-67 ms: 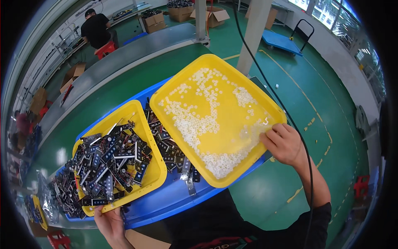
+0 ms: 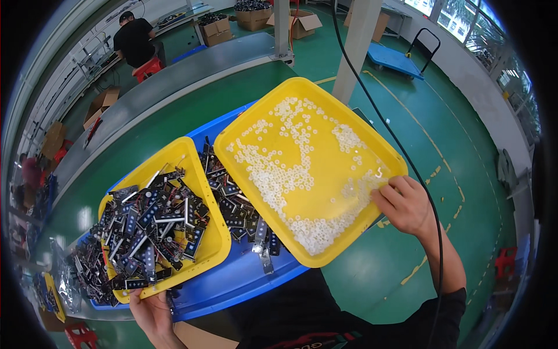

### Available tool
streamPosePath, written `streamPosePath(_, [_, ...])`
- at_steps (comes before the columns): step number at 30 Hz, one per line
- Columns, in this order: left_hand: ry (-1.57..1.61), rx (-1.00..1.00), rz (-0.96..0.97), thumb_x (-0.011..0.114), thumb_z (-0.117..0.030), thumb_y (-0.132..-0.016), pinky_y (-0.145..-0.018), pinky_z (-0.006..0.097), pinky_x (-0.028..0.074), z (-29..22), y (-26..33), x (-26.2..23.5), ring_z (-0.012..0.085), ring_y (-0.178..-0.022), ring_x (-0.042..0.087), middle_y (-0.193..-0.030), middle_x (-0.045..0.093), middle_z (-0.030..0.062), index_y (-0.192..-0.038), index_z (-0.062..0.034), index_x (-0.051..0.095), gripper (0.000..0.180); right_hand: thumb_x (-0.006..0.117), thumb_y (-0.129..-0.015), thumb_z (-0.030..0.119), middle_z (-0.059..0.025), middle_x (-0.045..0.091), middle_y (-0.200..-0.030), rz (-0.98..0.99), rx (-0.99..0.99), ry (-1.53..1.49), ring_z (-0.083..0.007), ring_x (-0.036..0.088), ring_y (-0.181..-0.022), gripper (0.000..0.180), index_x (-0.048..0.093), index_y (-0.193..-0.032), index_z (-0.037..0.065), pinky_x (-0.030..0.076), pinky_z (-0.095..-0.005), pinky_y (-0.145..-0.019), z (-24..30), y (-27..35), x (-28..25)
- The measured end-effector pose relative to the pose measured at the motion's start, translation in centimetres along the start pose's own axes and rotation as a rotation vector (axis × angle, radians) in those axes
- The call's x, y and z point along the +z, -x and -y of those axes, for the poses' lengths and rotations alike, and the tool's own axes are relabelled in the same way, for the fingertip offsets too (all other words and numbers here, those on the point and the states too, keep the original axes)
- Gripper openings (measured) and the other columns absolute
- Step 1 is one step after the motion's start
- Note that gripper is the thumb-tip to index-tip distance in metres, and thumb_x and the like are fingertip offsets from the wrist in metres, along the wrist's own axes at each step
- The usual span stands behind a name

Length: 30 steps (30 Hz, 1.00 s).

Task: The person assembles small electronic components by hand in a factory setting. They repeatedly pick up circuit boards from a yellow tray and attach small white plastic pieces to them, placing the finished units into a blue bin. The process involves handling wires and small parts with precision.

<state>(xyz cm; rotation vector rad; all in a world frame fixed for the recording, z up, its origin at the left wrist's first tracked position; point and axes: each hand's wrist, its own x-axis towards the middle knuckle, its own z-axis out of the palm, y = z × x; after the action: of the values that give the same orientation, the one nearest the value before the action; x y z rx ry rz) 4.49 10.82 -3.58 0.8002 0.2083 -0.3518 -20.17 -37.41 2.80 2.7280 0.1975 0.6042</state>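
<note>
My right hand (image 2: 408, 205) is closed on the right rim of a large yellow tray (image 2: 331, 174). Small white plastic rings (image 2: 314, 234) lie scattered in that tray, thickest along its near and left sides. At the lower left, my left hand (image 2: 152, 313) grips the near edge of a smaller yellow tray (image 2: 216, 256), with its fingers partly hidden below the rim. Black electronic modules with wires and silvery strips (image 2: 157, 224) are heaped in this smaller tray. Under both trays is a big blue tray (image 2: 218, 291) holding more black modules (image 2: 241, 215).
A black cable (image 2: 401, 145) hangs down in front of my right forearm. Beyond the green worktop (image 2: 174, 131) runs a grey conveyor-like ledge (image 2: 192, 70). A person (image 2: 135, 41) sits at the far left. A blue trolley (image 2: 395, 60) stands on the floor at the far right.
The large yellow tray has shifted slightly right and toward me together with my right hand. The smaller tray has moved slightly left with my left hand.
</note>
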Motion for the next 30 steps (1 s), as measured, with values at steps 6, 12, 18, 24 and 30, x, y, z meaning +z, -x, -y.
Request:
streamPosePath(6, [-0.106,0.120,-0.043,0.049,-0.007,-0.093,-0.084,0.046,0.061,0.3,-0.1,1.5,0.0278,-0.091,0.068,-0.102,0.067,0.0153,-0.102,-0.0003,0.059,0.015,0.062,-0.059,0.011,-0.0033,0.050,-0.074,0.055,0.058,0.034,-0.0201,0.054,-0.072,0.026,0.064,-0.084,0.004,0.046,-0.0305,-0.058,-0.4,4.4,-3.3])
streamPosePath(12, [-0.042,0.131,0.077,0.052,-0.009,-0.096,-0.087,0.044,0.059,0.7,-1.1,-0.3,0.0272,-0.092,0.068,-0.097,0.067,0.0167,-0.095,0.0011,0.060,0.013,0.064,-0.060,0.009,-0.0050,0.055,-0.081,0.138,0.112,0.076,-0.0227,0.056,-0.075,0.029,0.065,-0.088,0.002,0.048,-0.0346,-0.059,-0.1,10.9,-6.7])
streamPosePath(18, [-0.034,0.124,0.216,0.052,-0.009,-0.095,-0.090,0.045,0.057,1.4,-2.5,-2.4,0.0264,-0.098,0.066,-0.102,0.067,0.0136,-0.100,-0.0015,0.061,0.013,0.064,-0.057,0.004,-0.0048,0.058,-0.084,0.164,0.242,0.175,-0.0233,0.057,-0.075,0.032,0.066,-0.089,0.003,0.050,-0.0348,-0.060,0.3,17.8,-5.9])
streamPosePath(24, [-0.024,0.198,0.081,0.053,-0.009,-0.092,-0.083,0.042,0.058,1.4,-1.5,-0.6,0.0245,-0.097,0.065,-0.103,0.066,0.0117,-0.101,-0.0064,0.059,0.011,0.063,-0.056,0.001,-0.0041,0.058,-0.081,0.118,0.308,0.165,-0.0241,0.056,-0.073,0.032,0.065,-0.088,0.004,0.049,-0.0350,-0.059,-1.3,19.6,-1.9])
streamPosePath(30, [0.021,0.157,0.033,0.056,-0.006,-0.088,-0.076,0.046,0.059,0.7,-1.3,1.7,0.0242,-0.084,0.065,-0.090,0.060,0.0065,-0.098,-0.0104,0.054,0.011,0.063,-0.074,0.001,-0.0118,0.065,-0.090,0.198,0.262,0.045,-0.0309,0.061,-0.080,0.025,0.067,-0.098,0.004,0.051,-0.0405,-0.066,-0.1,20.1,0.4])
